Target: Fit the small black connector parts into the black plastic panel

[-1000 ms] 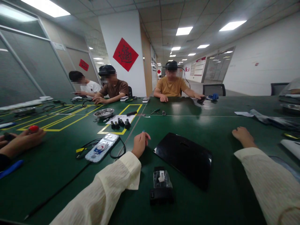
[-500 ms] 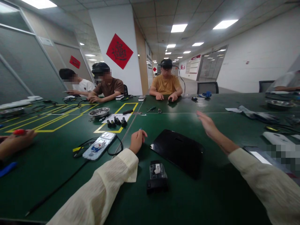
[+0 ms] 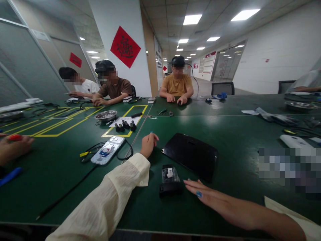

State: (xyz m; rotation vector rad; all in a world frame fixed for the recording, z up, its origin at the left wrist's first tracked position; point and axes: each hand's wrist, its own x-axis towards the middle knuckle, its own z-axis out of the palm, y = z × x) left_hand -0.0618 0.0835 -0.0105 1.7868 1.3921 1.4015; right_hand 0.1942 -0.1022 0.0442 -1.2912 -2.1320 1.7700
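Black plastic part (image 3: 171,189) looks light, stiff; grip its sides. Right fingers (image 3: 193,183) outstretched, empty; left fingers (image 3: 154,137) relaxed, empty.

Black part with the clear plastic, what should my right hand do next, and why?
Perhaps ease the right hand left and curl its fingers around the black part: the hand looks empty, and its extended fingers lie just beside that part.

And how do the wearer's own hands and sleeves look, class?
The left hand and right hand are gloveless, with blue-painted nails showing. The left sleeve is long, cream and lightly crinkled, its cuff bearing a small button. The right sleeve, also cream, shows only partly.
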